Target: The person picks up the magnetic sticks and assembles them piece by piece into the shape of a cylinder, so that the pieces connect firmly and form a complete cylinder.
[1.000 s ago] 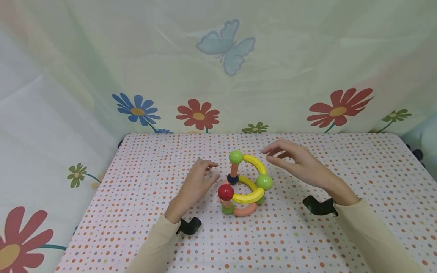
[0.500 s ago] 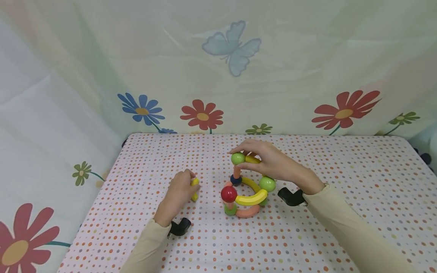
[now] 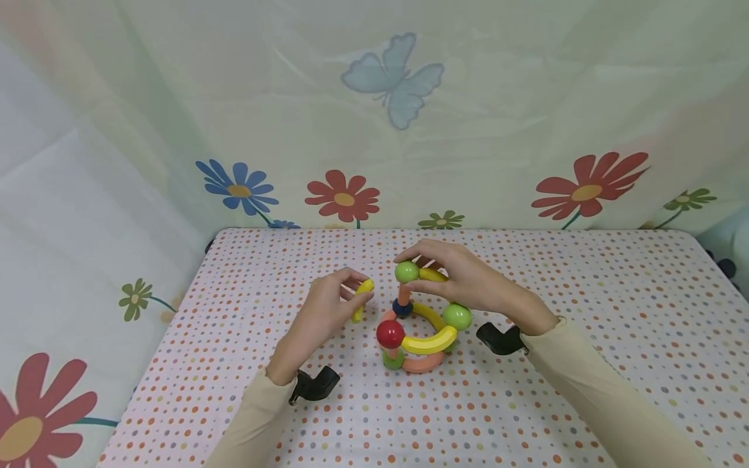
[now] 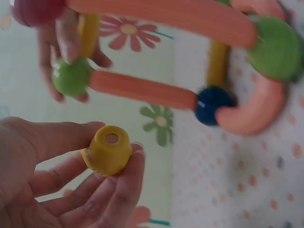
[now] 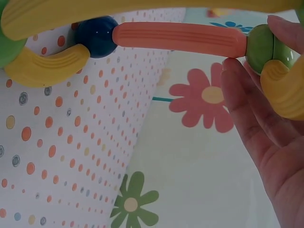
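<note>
A toy frame of magnetic balls and rods stands on the table. Its red ball (image 3: 390,334) is at the near left, and a dark blue ball (image 4: 214,105) is low at the back. From the blue ball a straight orange rod (image 5: 183,39) rises to a light green ball (image 3: 406,272). My right hand (image 3: 462,276) holds that green ball between thumb and fingers, partly covering the yellow curved rod joined to it. Left of the frame, my left hand (image 3: 318,309) pinches a loose yellow curved rod (image 3: 361,299); its end, with a round metal disc, faces the left wrist camera.
The table has a dotted cloth (image 3: 433,416). Behind it hangs a curtain (image 3: 503,130) printed with flowers and a butterfly. Another green ball (image 3: 457,316) sticks out at the frame's right side, below my right hand. Black wrist cameras (image 3: 316,385) sit at both cuffs.
My left hand went left, picked up the yellow curved rod, then brought it up and right toward the frame. My right hand came in from the right and took hold of the top green ball.
</note>
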Available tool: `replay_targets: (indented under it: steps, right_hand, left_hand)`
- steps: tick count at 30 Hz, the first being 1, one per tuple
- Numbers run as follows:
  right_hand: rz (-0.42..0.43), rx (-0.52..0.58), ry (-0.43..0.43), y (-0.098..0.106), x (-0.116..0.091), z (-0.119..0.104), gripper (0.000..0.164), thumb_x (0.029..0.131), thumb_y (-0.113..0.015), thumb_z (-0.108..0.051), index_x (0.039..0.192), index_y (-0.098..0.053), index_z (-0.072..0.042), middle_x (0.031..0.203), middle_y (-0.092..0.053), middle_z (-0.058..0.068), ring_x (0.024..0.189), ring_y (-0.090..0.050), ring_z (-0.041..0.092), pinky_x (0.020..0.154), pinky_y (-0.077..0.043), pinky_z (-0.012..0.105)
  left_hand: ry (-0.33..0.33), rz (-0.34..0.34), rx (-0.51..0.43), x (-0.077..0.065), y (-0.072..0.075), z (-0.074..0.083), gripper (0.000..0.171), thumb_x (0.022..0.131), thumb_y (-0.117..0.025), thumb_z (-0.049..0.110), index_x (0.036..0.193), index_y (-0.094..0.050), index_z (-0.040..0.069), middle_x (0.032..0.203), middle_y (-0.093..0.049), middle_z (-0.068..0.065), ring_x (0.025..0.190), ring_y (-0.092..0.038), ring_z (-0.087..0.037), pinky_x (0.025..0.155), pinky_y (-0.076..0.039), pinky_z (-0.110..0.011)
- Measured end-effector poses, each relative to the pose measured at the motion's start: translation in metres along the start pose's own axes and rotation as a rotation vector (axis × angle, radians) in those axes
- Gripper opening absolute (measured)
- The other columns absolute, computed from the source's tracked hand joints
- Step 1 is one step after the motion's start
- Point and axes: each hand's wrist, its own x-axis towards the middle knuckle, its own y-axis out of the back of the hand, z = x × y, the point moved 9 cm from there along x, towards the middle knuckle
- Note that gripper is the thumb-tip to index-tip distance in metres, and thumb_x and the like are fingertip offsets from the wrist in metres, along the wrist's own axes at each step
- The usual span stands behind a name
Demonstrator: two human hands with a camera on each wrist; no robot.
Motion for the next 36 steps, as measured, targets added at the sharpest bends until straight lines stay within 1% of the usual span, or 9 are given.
replay_targets:
  steps: [6, 10, 13, 16, 21, 24, 28, 31, 36]
  right_hand:
    - [-0.010, 0.030, -0.001, 0.000, 0.000, -0.001, 0.038, 0.092, -0.080, -0.006, 0.128, -0.068, -0.003, 0.123, -0.070, 0.007, 0.110, -0.069, 0.028, 0.095, -0.056, 0.053]
    - [-0.017, 0.046, 0.002, -0.001, 0.001, -0.002, 0.037, 0.093, -0.079, -0.006, 0.128, -0.068, -0.004, 0.122, -0.070, 0.006, 0.110, -0.069, 0.027, 0.096, -0.056, 0.052]
    - [-0.011, 0.033, 0.005, 0.001, 0.000, -0.004, 0.037, 0.093, -0.079, -0.006, 0.128, -0.068, -0.004, 0.123, -0.069, 0.007, 0.111, -0.068, 0.027, 0.096, -0.055, 0.052]
    - [0.037, -0.042, 0.031, 0.007, -0.005, -0.014, 0.036, 0.093, -0.079, -0.006, 0.128, -0.068, -0.005, 0.125, -0.067, 0.006, 0.114, -0.064, 0.025, 0.097, -0.054, 0.052]
    - [0.112, -0.197, 0.181, 0.012, -0.017, -0.060, 0.033, 0.090, -0.083, -0.009, 0.120, -0.071, -0.008, 0.120, -0.063, 0.003, 0.112, -0.059, 0.020, 0.093, -0.055, 0.044]
    - [0.037, -0.228, 0.240, -0.004, -0.025, -0.083, 0.030, 0.090, -0.085, -0.017, 0.117, -0.072, -0.011, 0.117, -0.063, -0.001, 0.105, -0.059, 0.016, 0.088, -0.057, 0.036]
    - [-0.090, -0.221, 0.233, -0.031, -0.031, -0.089, 0.028, 0.091, -0.084, -0.022, 0.116, -0.071, -0.015, 0.116, -0.061, -0.004, 0.104, -0.058, 0.013, 0.087, -0.057, 0.029]
    - [-0.104, -0.196, 0.229, -0.040, -0.032, -0.086, 0.030, 0.089, -0.086, -0.018, 0.115, -0.071, -0.013, 0.115, -0.061, -0.003, 0.105, -0.059, 0.013, 0.087, -0.057, 0.026]
    - [-0.075, -0.160, 0.196, -0.041, -0.030, -0.081, 0.033, 0.085, -0.089, -0.015, 0.113, -0.073, -0.007, 0.112, -0.063, 0.000, 0.100, -0.061, 0.014, 0.083, -0.058, 0.025]
  left_hand:
    - [-0.151, -0.002, -0.006, 0.001, 0.006, 0.041, 0.028, 0.092, -0.083, 0.013, 0.118, -0.075, 0.006, 0.105, -0.075, -0.006, 0.093, -0.070, -0.023, 0.069, -0.058, -0.027]
    - [-0.171, -0.018, -0.010, 0.004, 0.005, 0.049, 0.027, 0.091, -0.083, 0.014, 0.117, -0.076, 0.007, 0.105, -0.075, -0.006, 0.092, -0.070, -0.023, 0.067, -0.057, -0.025]
    - [-0.155, -0.042, -0.028, 0.005, 0.004, 0.044, 0.028, 0.093, -0.082, 0.017, 0.119, -0.076, 0.008, 0.106, -0.075, -0.004, 0.092, -0.070, -0.020, 0.069, -0.057, -0.026]
    - [-0.124, -0.092, -0.078, 0.006, 0.004, 0.036, 0.030, 0.095, -0.079, 0.021, 0.122, -0.075, 0.008, 0.106, -0.075, -0.004, 0.091, -0.069, -0.018, 0.071, -0.056, -0.028]
    - [-0.058, -0.221, -0.244, 0.008, 0.000, 0.023, 0.034, 0.100, -0.073, 0.023, 0.129, -0.071, 0.005, 0.107, -0.076, -0.012, 0.085, -0.069, -0.019, 0.072, -0.054, -0.032]
    - [-0.016, -0.280, -0.335, 0.011, -0.002, 0.018, 0.033, 0.103, -0.069, 0.023, 0.130, -0.071, 0.003, 0.109, -0.076, -0.013, 0.084, -0.069, -0.020, 0.078, -0.058, -0.040]
    - [0.025, -0.313, -0.403, 0.013, -0.003, 0.013, 0.033, 0.106, -0.064, 0.020, 0.131, -0.069, -0.001, 0.114, -0.075, -0.012, 0.085, -0.069, -0.019, 0.083, -0.060, -0.040]
    - [0.036, -0.325, -0.435, 0.014, -0.004, 0.012, 0.033, 0.107, -0.063, 0.017, 0.131, -0.068, -0.004, 0.117, -0.074, -0.014, 0.086, -0.069, -0.018, 0.080, -0.060, -0.032]
    - [0.051, -0.339, -0.479, 0.014, -0.007, 0.012, 0.033, 0.104, -0.067, 0.014, 0.132, -0.068, -0.004, 0.120, -0.074, -0.015, 0.090, -0.070, -0.017, 0.082, -0.061, -0.035]
